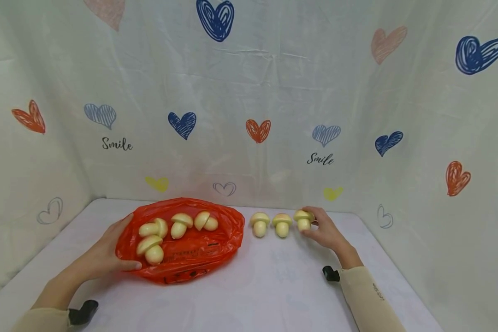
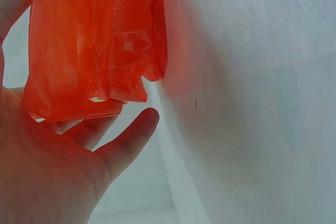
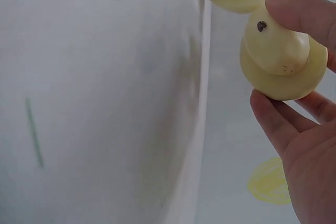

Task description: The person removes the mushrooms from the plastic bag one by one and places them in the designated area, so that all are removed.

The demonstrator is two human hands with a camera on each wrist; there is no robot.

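My left hand (image 1: 105, 251) holds the left side of a red plastic bag (image 1: 186, 274), its thumb along the front edge. Part of the fingers is hidden behind the red film in the left wrist view. Inside the bag's wide mouth lie several pale yellow mushrooms (image 1: 181, 225), tipped at different angles. My right hand (image 1: 325, 230) grips the rightmost mushroom (image 1: 303, 220) of a row, thumb low by the stem and fingers against the cap. Dark specks mark the stem base in the right wrist view. Beside it stand a middle mushroom (image 1: 281, 225) and a left one (image 1: 259, 224), caps up.
A white-covered table (image 1: 257, 299) carries everything. Behind it hangs a pale curtain (image 1: 249, 83) printed with hearts and "Smile", meeting the table's back edge. The bag's right side reaches close to the row of mushrooms. Black wrist devices (image 1: 331, 274) sit at both cuffs.
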